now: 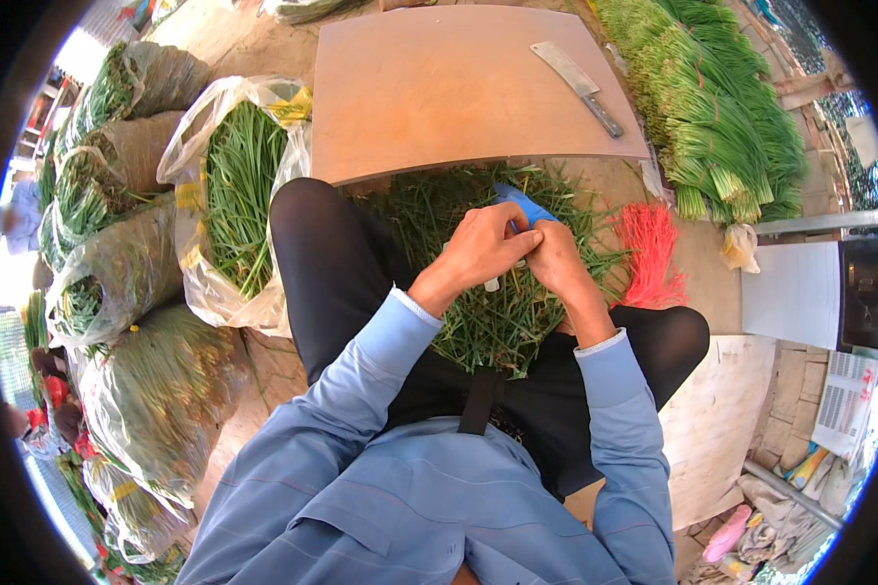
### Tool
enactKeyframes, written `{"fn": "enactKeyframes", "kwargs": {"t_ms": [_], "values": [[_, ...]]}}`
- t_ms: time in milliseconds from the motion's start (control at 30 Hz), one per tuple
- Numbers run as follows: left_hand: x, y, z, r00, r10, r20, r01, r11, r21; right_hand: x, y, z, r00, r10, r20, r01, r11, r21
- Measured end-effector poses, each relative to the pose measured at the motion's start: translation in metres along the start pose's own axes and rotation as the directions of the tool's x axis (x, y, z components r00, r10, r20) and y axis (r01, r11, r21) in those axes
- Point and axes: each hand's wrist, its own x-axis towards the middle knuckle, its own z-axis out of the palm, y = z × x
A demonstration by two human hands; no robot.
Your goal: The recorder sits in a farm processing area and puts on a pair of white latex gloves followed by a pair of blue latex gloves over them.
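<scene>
My left hand (486, 244) and my right hand (557, 257) meet above my lap. A thin blue covering or strip (527, 203) extends from the right hand's finger side. My left thumb and fingers are closed at its lower edge, against the right hand. The right fingers are mostly hidden, and whether they are inside the blue piece or hold it is unclear. Beneath both hands lies a heap of loose green leaves and stalks (488, 327), between my crossed legs. A wide cutting board (458, 88) stands just beyond, with a cleaver (578, 86) lying flat at its right side.
Tied bundles of long green stalks (717, 117) lie at the far right. Bright red ties (651, 255) rest near my right knee. An open plastic bag of greens (242, 185) stands left, beside several filled clear bags (117, 283). A white box-like appliance (790, 292) sits right.
</scene>
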Motion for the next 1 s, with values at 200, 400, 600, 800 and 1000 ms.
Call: {"fn": "enactKeyframes", "kwargs": {"t_ms": [200, 400, 600, 800, 1000], "values": [[0.008, -0.007, -0.01, 0.973, 0.172, 0.154, -0.209, 0.938, 0.276, -0.013, -0.026, -0.007, 0.992, -0.108, -0.059, 0.104, 0.992, -0.064], [0.018, -0.004, 0.001, 0.974, 0.177, 0.141, -0.221, 0.878, 0.425, -0.011, -0.011, 0.0, 0.995, -0.051, -0.081, 0.05, 0.999, -0.022], [0.004, -0.005, -0.005, 0.99, 0.14, -0.018, -0.135, 0.977, 0.164, -0.022, -0.045, 0.001, 0.985, -0.082, -0.154, 0.075, 0.996, -0.049], [-0.005, 0.006, 0.01, 0.97, 0.233, -0.067, -0.231, 0.972, 0.032, -0.017, -0.015, -0.002, 0.994, -0.098, -0.051, 0.107, 0.962, 0.25], [0.0, 0.015, 0.022, 0.939, 0.331, -0.096, -0.328, 0.944, 0.042, -0.01, -0.006, -0.008, 0.997, -0.03, 0.067, 0.015, 0.978, 0.21]]}}
